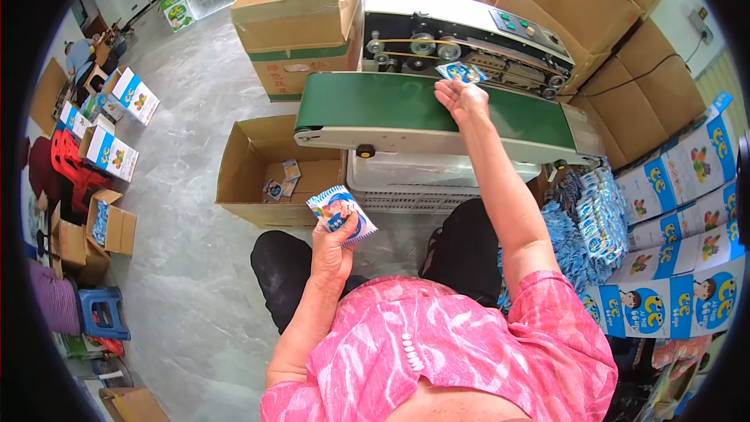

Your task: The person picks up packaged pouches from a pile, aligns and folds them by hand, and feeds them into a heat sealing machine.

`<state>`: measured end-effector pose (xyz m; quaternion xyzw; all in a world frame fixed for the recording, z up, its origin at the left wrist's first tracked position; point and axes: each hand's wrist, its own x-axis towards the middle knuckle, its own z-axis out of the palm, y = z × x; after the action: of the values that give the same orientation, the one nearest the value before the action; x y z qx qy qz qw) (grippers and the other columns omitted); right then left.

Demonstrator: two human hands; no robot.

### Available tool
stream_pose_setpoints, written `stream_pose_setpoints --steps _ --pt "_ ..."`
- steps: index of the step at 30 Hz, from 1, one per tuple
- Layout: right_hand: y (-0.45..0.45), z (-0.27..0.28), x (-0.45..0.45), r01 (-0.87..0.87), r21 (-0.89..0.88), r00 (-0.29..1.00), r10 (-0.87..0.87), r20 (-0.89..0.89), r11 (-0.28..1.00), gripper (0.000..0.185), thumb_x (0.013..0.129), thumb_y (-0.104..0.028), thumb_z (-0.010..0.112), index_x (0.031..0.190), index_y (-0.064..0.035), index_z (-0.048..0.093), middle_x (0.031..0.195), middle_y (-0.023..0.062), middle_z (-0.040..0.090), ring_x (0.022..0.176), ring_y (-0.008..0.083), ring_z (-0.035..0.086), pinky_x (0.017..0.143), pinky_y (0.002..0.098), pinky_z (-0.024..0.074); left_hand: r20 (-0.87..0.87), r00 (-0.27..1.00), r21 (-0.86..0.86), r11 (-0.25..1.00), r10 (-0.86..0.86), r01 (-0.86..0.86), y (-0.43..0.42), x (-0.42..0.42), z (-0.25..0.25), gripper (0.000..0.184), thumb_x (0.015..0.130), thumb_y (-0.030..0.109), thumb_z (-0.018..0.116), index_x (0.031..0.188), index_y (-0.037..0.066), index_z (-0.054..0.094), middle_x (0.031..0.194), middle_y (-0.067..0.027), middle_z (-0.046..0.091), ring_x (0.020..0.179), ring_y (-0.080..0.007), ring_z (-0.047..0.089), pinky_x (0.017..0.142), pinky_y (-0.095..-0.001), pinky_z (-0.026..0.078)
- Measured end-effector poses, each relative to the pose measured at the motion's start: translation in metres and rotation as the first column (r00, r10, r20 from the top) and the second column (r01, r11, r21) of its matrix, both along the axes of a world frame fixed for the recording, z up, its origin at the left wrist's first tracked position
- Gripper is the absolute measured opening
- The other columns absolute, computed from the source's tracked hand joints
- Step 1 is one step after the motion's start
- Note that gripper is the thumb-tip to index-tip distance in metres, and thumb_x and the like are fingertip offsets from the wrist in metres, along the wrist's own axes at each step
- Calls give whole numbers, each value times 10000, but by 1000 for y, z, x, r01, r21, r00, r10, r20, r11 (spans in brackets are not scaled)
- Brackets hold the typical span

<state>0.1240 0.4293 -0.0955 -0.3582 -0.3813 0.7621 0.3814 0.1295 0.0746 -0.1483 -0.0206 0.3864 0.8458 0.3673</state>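
My left hand [334,254] is closed around a white, blue and pink printed packet [344,217], held upright over my lap near an open cardboard box. At the band sealing machine [426,45], my right hand [466,101] reaches over the green conveyor belt [375,101]. Its fingertips meet the lower edge of another blue and white packet [462,72], which lies against the machine's rollers. The other fingers of that hand are partly curled beside it.
Below the belt's left end, a cardboard box [234,168] contains several small packets [291,172]. Piled blue packets [598,223] and printed cartons [664,297] stand at my right. A white plastic crate [414,176] sits under the conveyor. A person [80,55] sits far left, near a blue stool [103,312].
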Motion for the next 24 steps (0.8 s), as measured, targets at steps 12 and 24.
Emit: stream_pose_setpoints --steps 12,24 --pt "-121 42 69 -600 297 798 525 297 743 162 922 -120 571 1000 20 592 806 106 661 642 177 661 583 277 554 -343 934 -15 994 -103 104 9 -10 26 355 825 -18 658 1157 35 544 1262 -117 561 1070 -187 591 894 -344 486" --pt "-174 68 118 -633 717 748 470 469 292 140 862 -91 643 927 33 647 769 56 643 715 120 609 648 229 491 -687 705 -176 982 -176 74 -5 29 64 255 733 -72 713 973 16 708 951 -56 687 847 -109 634 753 -256 511"
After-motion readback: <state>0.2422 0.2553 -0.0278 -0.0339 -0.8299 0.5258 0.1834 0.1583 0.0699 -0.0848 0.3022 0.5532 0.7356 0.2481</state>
